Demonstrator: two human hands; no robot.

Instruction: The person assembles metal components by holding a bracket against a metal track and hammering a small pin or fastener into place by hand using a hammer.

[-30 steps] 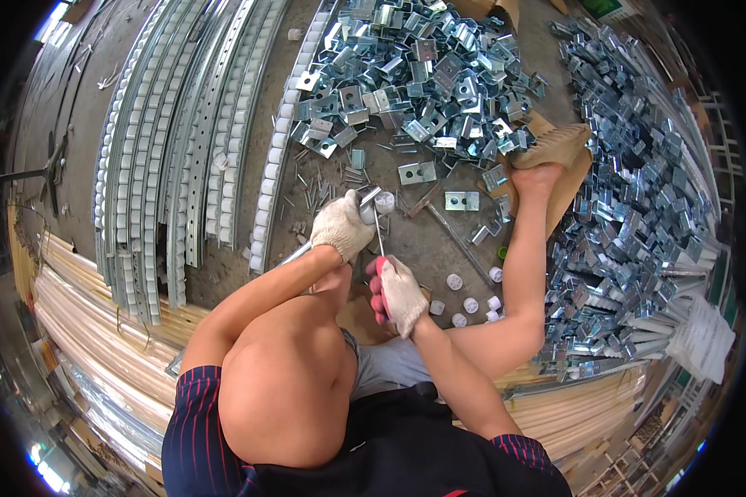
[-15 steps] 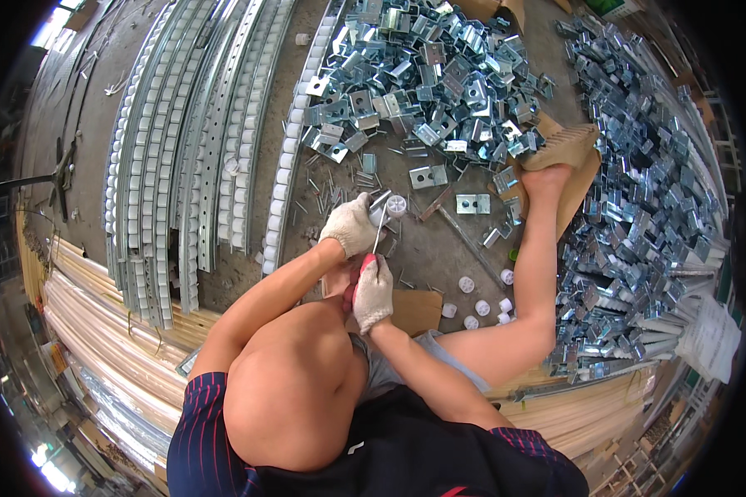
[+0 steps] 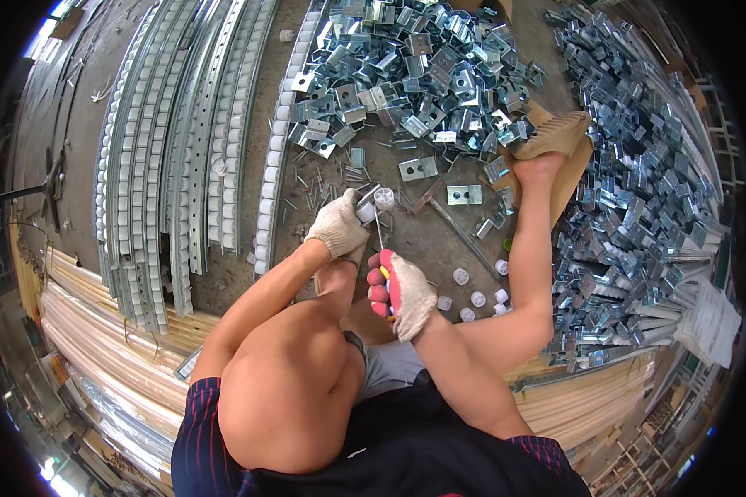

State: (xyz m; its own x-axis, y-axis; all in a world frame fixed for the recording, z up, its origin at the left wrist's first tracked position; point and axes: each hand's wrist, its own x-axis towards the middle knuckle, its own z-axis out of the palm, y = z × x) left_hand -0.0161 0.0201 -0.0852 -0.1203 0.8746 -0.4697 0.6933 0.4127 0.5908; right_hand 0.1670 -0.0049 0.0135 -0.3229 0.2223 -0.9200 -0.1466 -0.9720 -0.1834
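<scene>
My left hand (image 3: pixel 335 225), in a whitish knit glove, is closed round a short metal piece fitted with white rollers (image 3: pixel 384 198), held above the floor by my bent knee. The fingers hide most of that piece. My right hand (image 3: pixel 408 294), in a glove with a red palm side, grips a screwdriver (image 3: pixel 380 233) by its handle, where a bit of yellow shows between the fingers. The thin shaft points away from me, its tip at or close to the rollers; whether it touches cannot be made out.
A heap of zinc-coloured brackets (image 3: pixel 423 74) lies ahead, and a larger one (image 3: pixel 630 174) at the right. Long roller rails (image 3: pixel 170 141) lie at the left. Loose white rollers (image 3: pixel 461 277), pins (image 3: pixel 319 189) and a metal bar (image 3: pixel 460 232) are on the floor. My sandalled foot (image 3: pixel 551 137) rests on cardboard.
My right hand has shifted right and turned, showing the red side of its glove and the screwdriver's handle. My left hand keeps its hold. The whole view has shifted slightly.
</scene>
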